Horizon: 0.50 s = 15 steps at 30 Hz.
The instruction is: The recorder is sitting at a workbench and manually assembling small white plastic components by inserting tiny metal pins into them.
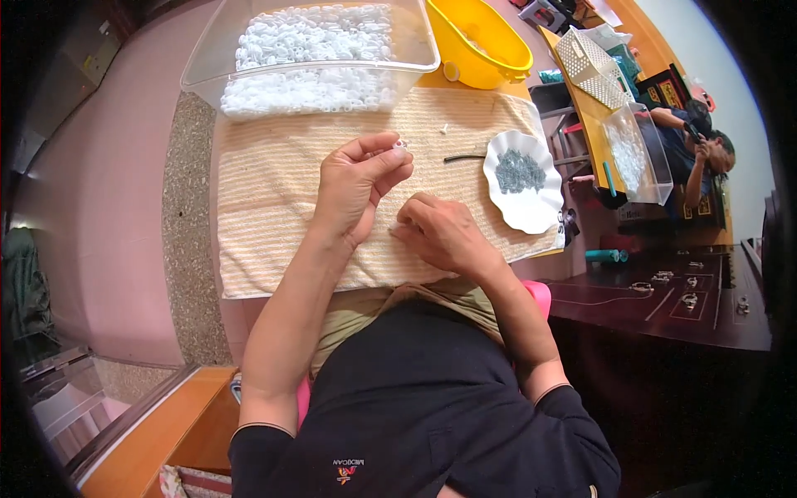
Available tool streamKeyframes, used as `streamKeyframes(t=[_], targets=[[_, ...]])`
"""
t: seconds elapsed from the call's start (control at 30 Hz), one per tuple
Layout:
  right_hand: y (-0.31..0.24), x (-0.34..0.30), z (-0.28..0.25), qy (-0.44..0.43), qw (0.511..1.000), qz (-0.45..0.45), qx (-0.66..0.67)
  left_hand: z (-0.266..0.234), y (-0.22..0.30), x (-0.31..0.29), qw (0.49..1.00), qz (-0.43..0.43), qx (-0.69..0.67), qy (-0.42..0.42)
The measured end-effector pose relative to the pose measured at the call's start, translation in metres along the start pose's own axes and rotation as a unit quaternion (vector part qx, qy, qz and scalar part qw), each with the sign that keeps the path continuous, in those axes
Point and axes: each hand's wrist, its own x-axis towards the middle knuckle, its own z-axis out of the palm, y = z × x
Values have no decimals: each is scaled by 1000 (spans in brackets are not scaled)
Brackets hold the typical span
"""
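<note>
My left hand [353, 187] is raised over a striped towel [274, 207], its thumb and forefinger pinching a small white ring-like piece [402, 144]. Nearer to me, my right hand [448, 232] is low over the towel with curled fingers; whatever they may hold is hidden. A scalloped white plate [531, 212] sits on the right, bearing a heap of tiny dark grey pieces [520, 171]. Beside its left rim lies a thin black rod [462, 158]. One loose white piece [444, 129] rests on the towel beyond my hands.
Along the far edge stand a clear plastic bin [415, 70] of small white pieces [315, 41] and a yellow tub [448, 33]. Another person [701, 153] is at the right, near a second clear bin [660, 178] and a perforated white basket [591, 66].
</note>
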Motion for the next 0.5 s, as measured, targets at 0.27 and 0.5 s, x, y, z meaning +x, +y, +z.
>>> streamKeyframes(t=[0.27,0.5], targets=[[7,-11,-15,34,993,24,110,1,-3,0,1000,-1,-3,-1],[25,-15,-28,50,998,-9,-27,2,-4,-2,1000,-4,5,-5]])
